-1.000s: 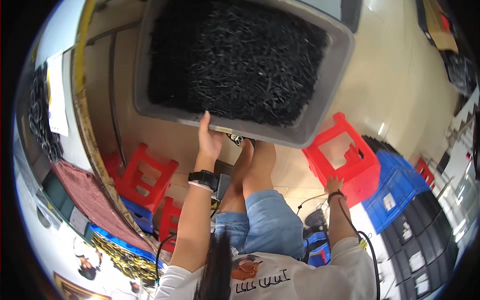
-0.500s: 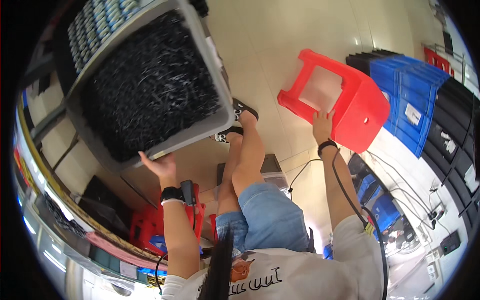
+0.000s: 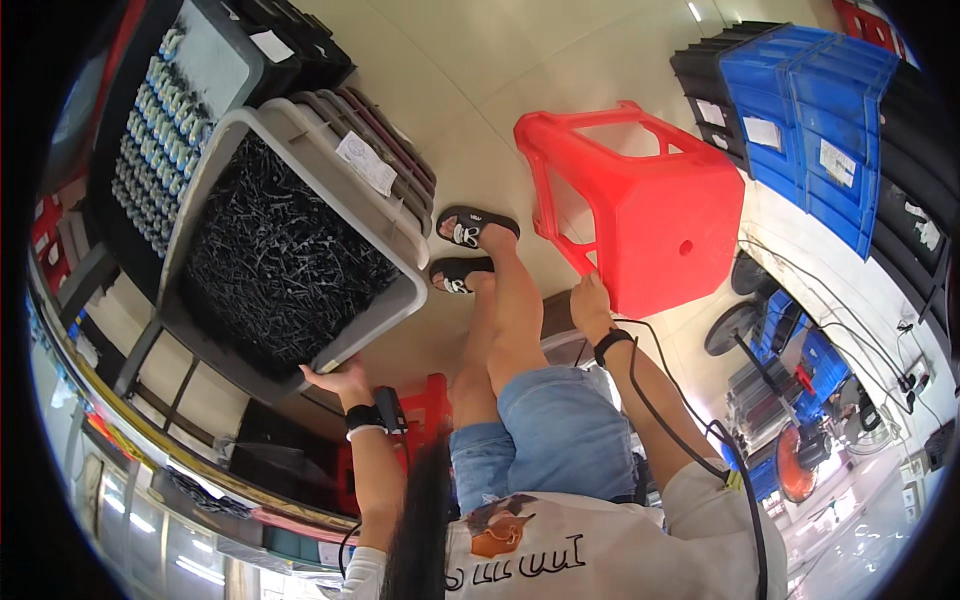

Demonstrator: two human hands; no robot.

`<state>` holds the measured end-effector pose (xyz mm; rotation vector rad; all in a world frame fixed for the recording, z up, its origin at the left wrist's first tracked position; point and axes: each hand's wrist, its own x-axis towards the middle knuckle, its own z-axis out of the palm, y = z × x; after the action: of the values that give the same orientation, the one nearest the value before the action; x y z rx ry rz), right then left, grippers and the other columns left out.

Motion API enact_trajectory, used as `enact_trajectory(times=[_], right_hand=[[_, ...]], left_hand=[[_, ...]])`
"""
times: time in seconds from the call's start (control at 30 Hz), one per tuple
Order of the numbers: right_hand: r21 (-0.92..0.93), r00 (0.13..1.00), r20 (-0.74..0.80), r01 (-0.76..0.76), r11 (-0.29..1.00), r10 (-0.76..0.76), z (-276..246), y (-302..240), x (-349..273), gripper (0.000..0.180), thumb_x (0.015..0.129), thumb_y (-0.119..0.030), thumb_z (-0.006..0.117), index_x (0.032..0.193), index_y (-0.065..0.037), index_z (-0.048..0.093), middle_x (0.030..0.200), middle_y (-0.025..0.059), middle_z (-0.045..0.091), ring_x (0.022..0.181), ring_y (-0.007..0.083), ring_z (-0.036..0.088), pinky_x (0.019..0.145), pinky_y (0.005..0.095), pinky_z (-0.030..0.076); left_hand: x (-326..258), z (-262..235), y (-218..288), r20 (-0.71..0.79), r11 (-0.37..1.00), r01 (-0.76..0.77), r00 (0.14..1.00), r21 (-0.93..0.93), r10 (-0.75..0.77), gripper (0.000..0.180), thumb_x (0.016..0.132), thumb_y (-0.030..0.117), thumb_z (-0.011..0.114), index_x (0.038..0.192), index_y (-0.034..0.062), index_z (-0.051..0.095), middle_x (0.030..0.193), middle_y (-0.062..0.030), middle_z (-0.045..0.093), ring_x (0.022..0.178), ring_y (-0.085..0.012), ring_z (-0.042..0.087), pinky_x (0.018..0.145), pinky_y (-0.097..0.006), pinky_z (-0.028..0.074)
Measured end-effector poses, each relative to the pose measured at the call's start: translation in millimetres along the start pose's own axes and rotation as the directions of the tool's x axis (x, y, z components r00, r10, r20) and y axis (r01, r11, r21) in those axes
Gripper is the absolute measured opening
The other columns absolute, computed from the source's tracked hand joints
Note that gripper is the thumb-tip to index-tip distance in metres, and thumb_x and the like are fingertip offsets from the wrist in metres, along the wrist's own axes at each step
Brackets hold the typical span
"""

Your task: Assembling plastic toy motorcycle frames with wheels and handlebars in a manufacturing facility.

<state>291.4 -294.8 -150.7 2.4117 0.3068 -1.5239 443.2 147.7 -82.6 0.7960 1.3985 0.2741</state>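
Note:
A red plastic stool [image 3: 672,225] is tipped on its side at the right, its legs pointing left. My right hand [image 3: 590,302] has its fingers curled around the stool's near lower edge. At the left, a grey plastic bin [image 3: 405,300] holds a mass of small thin black parts [image 3: 285,265]. My left hand [image 3: 340,382] is stretched out beside the bin's near corner, thumb and fingers apart, and appears to touch its underside or rim; the exact contact is hidden.
More stacked bins [image 3: 400,140] stand behind the grey bin. A black tray [image 3: 135,225] of small pale-blue and silver parts lies left of it. Blue crates [image 3: 800,120] line the right wall, with cables [image 3: 850,335] nearby. Another red stool [image 3: 430,410] is near my left wrist.
The red stool has shifted left and turned in view, and my right hand has moved nearer to me with it. The grey bin appears smaller and farther away, partly because the view moved.

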Motion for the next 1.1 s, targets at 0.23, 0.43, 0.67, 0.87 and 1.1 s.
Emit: enact_trajectory(times=[0.23, 0.43, 0.67, 0.87, 1.1], right_hand=[[0.025, 0.999, 0.031, 0.016, 1.0, -0.017, -23, -18, -10, 0.028, 0.086, -0.019, 0.049, 0.102, -0.007, 0.069, 0.102, 0.0112, 0.066, 0.111, 0.0238, 0.054, 0.107, 0.0421, 0.025], [0.526, 0.825, -0.509, 0.072, 0.847, 0.246, -146, 52, -14, 0.044, 0.076, -0.013, 0.062, 0.119, -0.008, 0.058, 0.128, 0.0174, 0.052, 0.126, 0.037, 0.042, 0.107, 0.0553, 0.026], [0.681, 0.834, 0.031, -0.422, 0.599, 0.552, -188, 133, 2, 0.086, 0.069, -0.035, 0.08, 0.141, -0.016, 0.038, 0.153, 0.0142, 0.022, 0.143, 0.0428, 0.007, 0.096, 0.0796, 0.022], [0.556, 0.849, 0.006, -0.442, 0.704, 0.528, -177, 85, -4, 0.083, 0.071, -0.033, 0.078, 0.141, -0.015, 0.037, 0.153, 0.0153, 0.023, 0.142, 0.0449, 0.006, 0.096, 0.0787, 0.026], [0.453, 0.896, -0.105, -0.344, 0.823, 0.432, -155, 1, -31, 0.08, 0.071, -0.033, 0.079, 0.139, -0.016, 0.04, 0.15, 0.0161, 0.026, 0.141, 0.0458, 0.008, 0.095, 0.0801, 0.026]], left_hand=[[2, -4, 3, 0.019, 0.998, 0.006, 1.0, 0.062, -0.007, 0.075, 0.077, 0.061, 0.058, 0.131, 0.0103, 0.046, 0.132, -0.0123, 0.049, 0.12, -0.0324, 0.047, 0.1, -0.051, 0.039], [-12, 5, 0, -0.018, 0.998, 0.048, 0.999, 0.042, -0.047, 0.075, 0.078, 0.06, 0.059, 0.129, 0.0071, 0.047, 0.132, -0.0149, 0.048, 0.119, -0.0341, 0.047, 0.101, -0.051, 0.039], [-2, -9, 7, 0.215, 0.989, 0.148, 0.967, -0.028, -0.138, 0.065, 0.084, 0.052, 0.058, 0.13, 0.0087, 0.046, 0.132, -0.0112, 0.048, 0.12, -0.0312, 0.046, 0.104, -0.05, 0.036], [-11, -13, 13, 0.346, 0.977, 0.21, 0.92, -0.042, -0.183, 0.058, 0.088, 0.047, 0.059, 0.127, 0.006, 0.047, 0.125, -0.0136, 0.052, 0.115, -0.0309, 0.048, 0.105, -0.051, 0.035], [-24, -53, 50, 0.485, 0.845, -0.009, 0.822, 0.535, -0.299, 0.061, 0.089, 0.044, 0.063, 0.132, 0.0053, 0.043, 0.132, -0.0139, 0.048, 0.127, -0.0293, 0.043, 0.106, -0.046, 0.035]])
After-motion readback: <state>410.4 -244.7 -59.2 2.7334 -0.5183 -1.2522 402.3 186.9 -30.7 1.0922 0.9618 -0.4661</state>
